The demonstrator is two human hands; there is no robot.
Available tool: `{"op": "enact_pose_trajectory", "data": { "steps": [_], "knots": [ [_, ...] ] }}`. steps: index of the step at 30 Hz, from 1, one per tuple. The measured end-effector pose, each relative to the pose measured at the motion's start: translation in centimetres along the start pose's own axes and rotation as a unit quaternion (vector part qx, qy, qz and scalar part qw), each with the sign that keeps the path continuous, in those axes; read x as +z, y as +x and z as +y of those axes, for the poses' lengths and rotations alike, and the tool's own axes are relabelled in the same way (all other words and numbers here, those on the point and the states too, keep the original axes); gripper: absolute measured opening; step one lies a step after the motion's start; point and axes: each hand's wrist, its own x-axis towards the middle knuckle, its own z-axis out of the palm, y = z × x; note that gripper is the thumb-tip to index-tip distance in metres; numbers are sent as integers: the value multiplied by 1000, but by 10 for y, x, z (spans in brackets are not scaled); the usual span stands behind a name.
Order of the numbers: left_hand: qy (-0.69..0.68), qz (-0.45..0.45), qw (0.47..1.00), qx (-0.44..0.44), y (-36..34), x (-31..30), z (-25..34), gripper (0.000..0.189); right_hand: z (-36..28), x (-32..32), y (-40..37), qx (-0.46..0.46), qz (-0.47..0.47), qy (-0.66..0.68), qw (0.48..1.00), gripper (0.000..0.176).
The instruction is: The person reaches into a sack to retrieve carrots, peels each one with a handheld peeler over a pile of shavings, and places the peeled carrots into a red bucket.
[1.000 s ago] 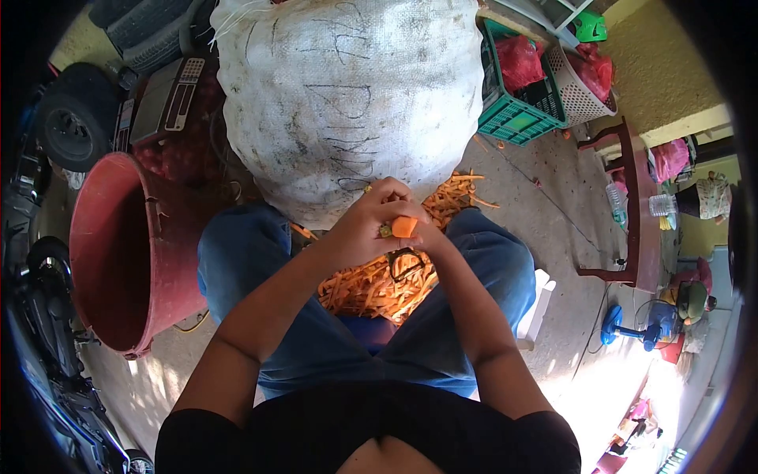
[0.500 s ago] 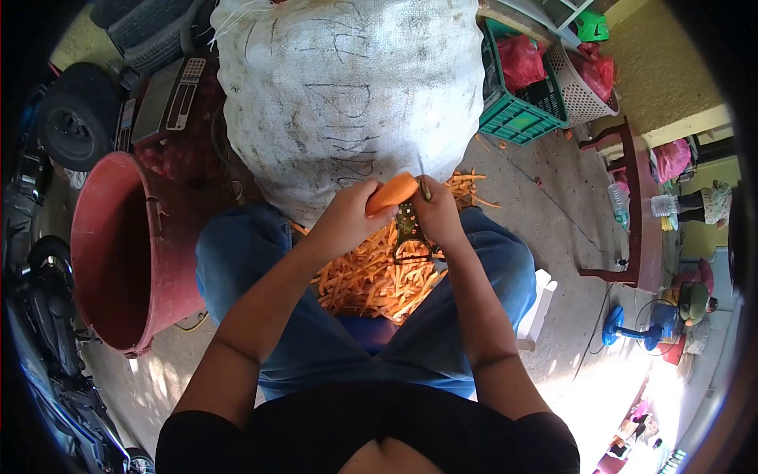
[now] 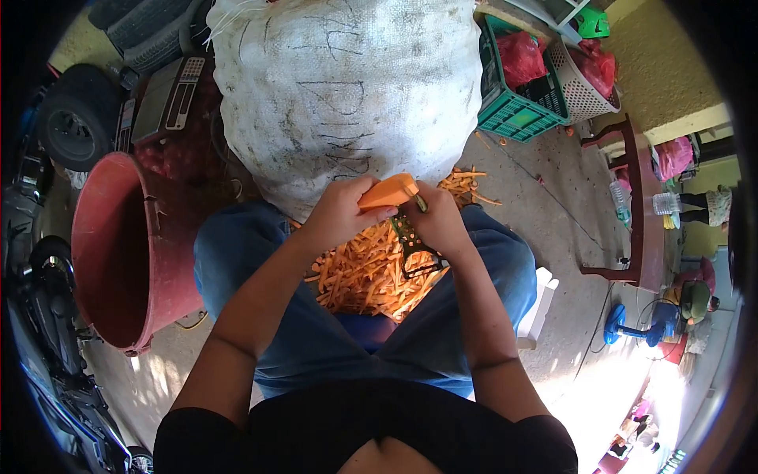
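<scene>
An orange carrot (image 3: 387, 192), its surface peeled, is held in my left hand (image 3: 341, 215), fingers closed round its near end. My right hand (image 3: 439, 221) is closed on a dark peeler (image 3: 410, 249) with a perforated body, which hangs down from the fist. A small knife-like tip (image 3: 422, 204) shows at the right thumb, beside the carrot's far end; whether it is part of the peeler I cannot tell. Beneath both hands, a heap of orange peelings (image 3: 367, 276) lies between my knees.
A big white woven sack (image 3: 347, 87) stands just ahead. At left are a red barrel (image 3: 166, 253), a scale (image 3: 162, 103) and a tyre (image 3: 75, 118). A green crate (image 3: 517, 118), a perforated basket (image 3: 580, 87) and a wooden bench (image 3: 647, 205) are at right. A distant person (image 3: 707, 207) is partly visible.
The carrot has turned flatter and shifted slightly left with my left hand. The peeler's lower end has swung a little to the right, and my right hand has rotated.
</scene>
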Motion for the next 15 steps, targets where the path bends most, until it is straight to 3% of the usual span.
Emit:
{"op": "enact_pose_trajectory", "data": {
  "steps": [4, 6, 8, 10, 12, 15],
  "knots": [
    [-50, 5, 999, -17, -4, -1, 2, 33, -2, 8, 0, 2, 35, -40, 999, 12],
    [136, 43, 988, 64, -5, -4, 6, 31, 2, 11, 0, 12, 51, -53, 997, 12],
    [156, 32, 984, 73, -7, -8, 7, 31, 10, 12, 0, -28, 17, -5, 999, 11],
    [175, 21, 981, 81, -10, -9, 9, 31, 13, 13, 0, -6, -8, 11, 1000, 11],
    [-39, -34, 997, -63, -12, -9, 13, 34, 11, 17, 2, -14, 27, 25, 999, 10],
    [27, -34, 996, -82, -14, -9, 21, 35, 12, 17, 5, -14, 32, 4, 999, 13]
  ]
}}
